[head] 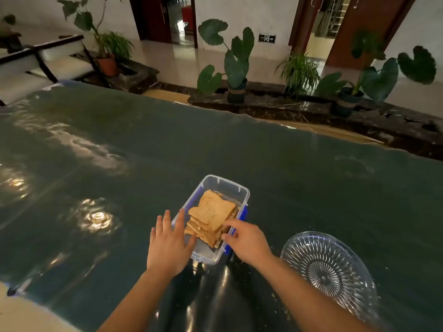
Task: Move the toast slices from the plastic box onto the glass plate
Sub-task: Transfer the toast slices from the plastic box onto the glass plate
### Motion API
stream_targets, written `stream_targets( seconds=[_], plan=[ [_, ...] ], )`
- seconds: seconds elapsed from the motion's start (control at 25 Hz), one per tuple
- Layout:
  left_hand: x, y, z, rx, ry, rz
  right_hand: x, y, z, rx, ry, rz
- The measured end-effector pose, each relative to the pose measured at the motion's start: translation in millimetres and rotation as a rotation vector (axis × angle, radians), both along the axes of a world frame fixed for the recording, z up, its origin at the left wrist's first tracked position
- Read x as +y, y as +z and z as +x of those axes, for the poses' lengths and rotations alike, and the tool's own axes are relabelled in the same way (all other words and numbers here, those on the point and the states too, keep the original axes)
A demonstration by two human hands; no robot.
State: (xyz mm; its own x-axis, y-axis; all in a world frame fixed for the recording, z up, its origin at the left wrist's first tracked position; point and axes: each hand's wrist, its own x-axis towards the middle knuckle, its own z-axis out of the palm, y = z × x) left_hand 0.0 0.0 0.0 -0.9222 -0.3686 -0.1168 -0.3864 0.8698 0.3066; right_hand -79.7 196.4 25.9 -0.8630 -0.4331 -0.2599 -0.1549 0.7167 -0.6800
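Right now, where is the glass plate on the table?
In the head view the glass plate lies at the lower right on the dark green table cover, to the right of the plastic box and beside the right forearm; no toast is on it.

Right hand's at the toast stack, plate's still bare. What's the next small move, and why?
Probably pinch the top slice with the right hand and lift it clear: its fingers already touch the stack's near edge, the left hand lies flat against the plastic box, and the glass plate holds no toast.

We see golden-brown toast (212,212) in a clear box (223,184) with blue clips (242,213), a ray-patterned clear plate (328,269), and a dark green tabletop (239,144).
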Motion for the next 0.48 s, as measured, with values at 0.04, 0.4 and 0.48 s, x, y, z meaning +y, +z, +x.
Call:
stream_targets(
  seconds=[0.04,0.4,0.48],
  plan=[
    [-2.4,-3.7,-2.4,-0.016,0.04,0.095,-4.8,-2.9,0.9,-0.04,0.013,0.015],
    [9.5,-22.8,-19.2,0.008,0.188,0.295,-11.1,-23.5,-5.0,-0.057,0.031,0.172],
    [18.5,-23.9,-9.8,0.028,0.177,0.32,-2.6,-22.6,-6.3,-0.016,0.034,0.186]
  ],
)
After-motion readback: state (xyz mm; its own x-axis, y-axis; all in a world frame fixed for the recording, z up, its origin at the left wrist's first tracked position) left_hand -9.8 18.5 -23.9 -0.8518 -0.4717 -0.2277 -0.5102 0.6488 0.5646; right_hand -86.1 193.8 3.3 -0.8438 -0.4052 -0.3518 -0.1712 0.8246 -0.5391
